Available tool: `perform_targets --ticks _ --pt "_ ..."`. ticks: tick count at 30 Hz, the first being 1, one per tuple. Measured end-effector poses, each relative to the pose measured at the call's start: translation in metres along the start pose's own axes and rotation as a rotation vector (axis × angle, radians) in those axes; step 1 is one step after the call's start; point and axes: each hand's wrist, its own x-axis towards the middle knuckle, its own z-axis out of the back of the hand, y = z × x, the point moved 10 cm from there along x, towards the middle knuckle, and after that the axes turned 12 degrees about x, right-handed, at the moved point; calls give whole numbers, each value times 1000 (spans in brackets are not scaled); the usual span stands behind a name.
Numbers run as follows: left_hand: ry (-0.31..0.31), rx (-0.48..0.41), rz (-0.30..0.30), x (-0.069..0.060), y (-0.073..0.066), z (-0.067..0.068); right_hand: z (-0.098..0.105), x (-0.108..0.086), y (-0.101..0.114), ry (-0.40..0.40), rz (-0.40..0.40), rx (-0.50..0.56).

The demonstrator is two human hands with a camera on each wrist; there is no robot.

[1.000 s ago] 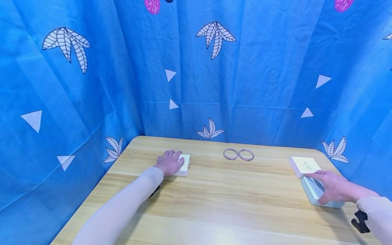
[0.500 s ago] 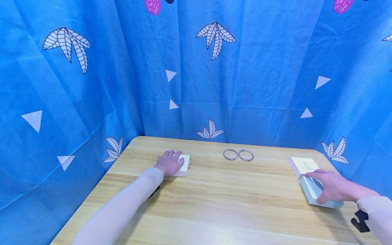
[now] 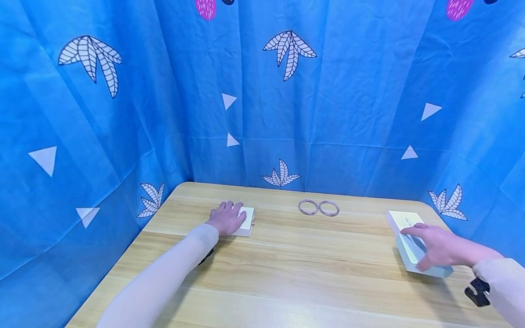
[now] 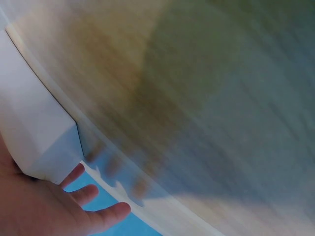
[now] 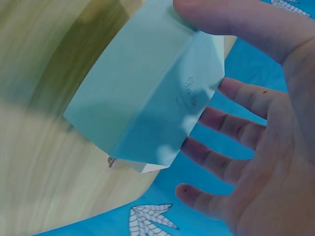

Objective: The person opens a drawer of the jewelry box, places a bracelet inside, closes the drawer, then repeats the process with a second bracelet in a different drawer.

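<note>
My left hand (image 3: 226,219) rests with spread fingers on a small white box (image 3: 247,221) at the table's left; in the left wrist view the box (image 4: 37,108) lies against the palm. On the right, my right hand (image 3: 443,247) grips a light blue box (image 3: 406,256) between thumb and fingertips. The right wrist view shows the thumb on one edge of this box (image 5: 133,88) and several fingertips at the opposite edge, little finger off it. A white box with small lettering (image 3: 404,219) sits just behind, partly covered by the blue one.
Two thin pinkish rings, one left (image 3: 308,214) and one right (image 3: 329,216), lie side by side near the back of the wooden table (image 3: 287,264). A blue patterned curtain (image 3: 352,100) hangs behind and around the table.
The light blue box, in my right hand, has moved slightly left and back, now overlapping the front of the white box in the head view. My left hand has stayed in place.
</note>
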Motion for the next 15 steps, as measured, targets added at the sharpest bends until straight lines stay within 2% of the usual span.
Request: perform_targets --ticks 6,15 --pt "-7 2 -9 -2 -1 2 5 3 16 -4 34 -1" --pt "-23 -1 -17 -3 -2 3 5 11 32 56 -2 60"
